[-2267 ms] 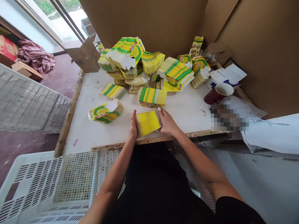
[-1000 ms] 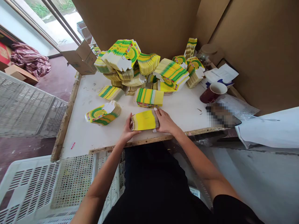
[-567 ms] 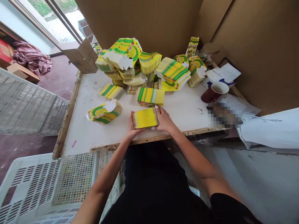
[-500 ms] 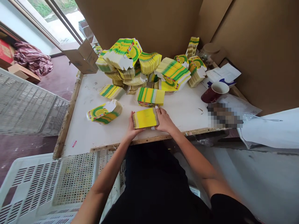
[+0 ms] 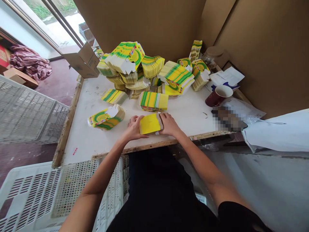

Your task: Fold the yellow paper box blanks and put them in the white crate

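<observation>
Close to the front edge of the white table (image 5: 94, 148), a stack of flat yellow cartons (image 5: 150, 123) is held between my two hands. My left hand (image 5: 134, 129) wraps its left end, thumb along the near side. Around the right end curl the fingers of my right hand (image 5: 168, 124). Just behind lies another bundle of yellow-and-green cartons (image 5: 153, 101). To the left, a carton bundle with white flaps (image 5: 106, 116) rests on its side. A large heap of carton bundles (image 5: 127, 58) rises at the back.
On the right stand a dark red mug (image 5: 219, 96), papers (image 5: 227, 76), a lidded jar (image 5: 213, 54) and clear plastic wrap (image 5: 251, 109). White plastic crates (image 5: 31, 190) are below and left of the table. A cardboard box (image 5: 83, 61) sits at the back left corner; cardboard walls the rear.
My left hand has shifted left around the stack's end, its fingers now reaching farther behind. The stack has turned slightly between my hands. The whole view has moved a little.
</observation>
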Motion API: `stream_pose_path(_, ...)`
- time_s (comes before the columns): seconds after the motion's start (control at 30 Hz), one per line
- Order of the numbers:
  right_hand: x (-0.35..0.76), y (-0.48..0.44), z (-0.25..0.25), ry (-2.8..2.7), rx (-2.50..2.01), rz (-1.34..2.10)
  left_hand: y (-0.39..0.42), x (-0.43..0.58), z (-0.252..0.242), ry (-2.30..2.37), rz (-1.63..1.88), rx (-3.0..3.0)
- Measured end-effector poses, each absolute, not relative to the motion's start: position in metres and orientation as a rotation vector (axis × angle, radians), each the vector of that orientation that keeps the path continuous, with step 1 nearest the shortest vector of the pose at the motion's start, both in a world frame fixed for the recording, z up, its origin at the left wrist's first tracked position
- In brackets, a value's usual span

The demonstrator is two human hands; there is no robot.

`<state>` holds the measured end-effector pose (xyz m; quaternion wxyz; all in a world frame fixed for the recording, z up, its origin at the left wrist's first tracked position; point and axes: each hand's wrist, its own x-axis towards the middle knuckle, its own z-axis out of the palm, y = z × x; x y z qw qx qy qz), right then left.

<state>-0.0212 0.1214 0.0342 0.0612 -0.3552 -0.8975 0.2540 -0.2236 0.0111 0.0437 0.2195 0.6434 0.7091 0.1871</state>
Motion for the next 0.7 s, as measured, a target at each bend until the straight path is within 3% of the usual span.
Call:
stream_pose_path(0.43, -0.021, 0.124, 0.032, -2.709, -1.004, 0.806, 0.043, -0.183, 0.06, 2.071, 0.17, 1.982)
stream_pose_path(0.7, 0.029, 0.109, 0.026, -2.497, -1.035, 0.703, 0.035, -0.182, 0.053, 2.21, 0.156, 1.949)
